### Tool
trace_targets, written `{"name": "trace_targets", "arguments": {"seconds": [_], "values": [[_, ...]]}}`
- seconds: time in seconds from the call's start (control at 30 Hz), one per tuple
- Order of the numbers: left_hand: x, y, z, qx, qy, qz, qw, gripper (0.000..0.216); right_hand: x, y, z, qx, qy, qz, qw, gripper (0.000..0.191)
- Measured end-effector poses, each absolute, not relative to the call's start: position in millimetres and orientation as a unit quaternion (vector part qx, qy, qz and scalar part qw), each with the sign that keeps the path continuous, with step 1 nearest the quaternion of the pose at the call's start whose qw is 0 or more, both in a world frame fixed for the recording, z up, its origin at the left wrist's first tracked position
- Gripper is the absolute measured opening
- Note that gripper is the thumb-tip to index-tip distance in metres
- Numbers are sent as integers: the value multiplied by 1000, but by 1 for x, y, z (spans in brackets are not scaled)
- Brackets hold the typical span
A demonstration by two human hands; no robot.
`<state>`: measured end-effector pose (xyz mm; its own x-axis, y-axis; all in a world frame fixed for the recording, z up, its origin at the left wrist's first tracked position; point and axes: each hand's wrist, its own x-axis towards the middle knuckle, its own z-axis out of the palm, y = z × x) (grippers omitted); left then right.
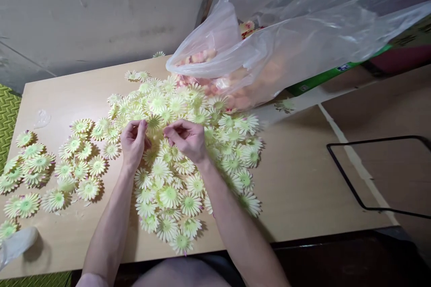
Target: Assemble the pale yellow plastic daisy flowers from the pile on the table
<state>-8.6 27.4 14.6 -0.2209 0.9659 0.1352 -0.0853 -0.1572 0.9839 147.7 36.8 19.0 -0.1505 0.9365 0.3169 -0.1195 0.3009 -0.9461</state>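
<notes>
Left grip (133, 143) and right grip (190, 140) curl inward, apart.

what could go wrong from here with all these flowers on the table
The lowest flower lies close to the front edge of the table, so a forearm might brush it off. The see-through bag sits right against the flower pile; if bumped, it could push into the blooms.
</notes>
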Motion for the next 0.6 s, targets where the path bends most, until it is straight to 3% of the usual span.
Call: {"name": "trace_targets", "arguments": {"seconds": [0.2,0.6], "values": [[-3,23,20,489,471,571,461,26,142,36,15,-376,-649,409,519,27],[-7,25,16,479,487,585,437,23,148,36,15,-372,-620,477,499,22]]}}
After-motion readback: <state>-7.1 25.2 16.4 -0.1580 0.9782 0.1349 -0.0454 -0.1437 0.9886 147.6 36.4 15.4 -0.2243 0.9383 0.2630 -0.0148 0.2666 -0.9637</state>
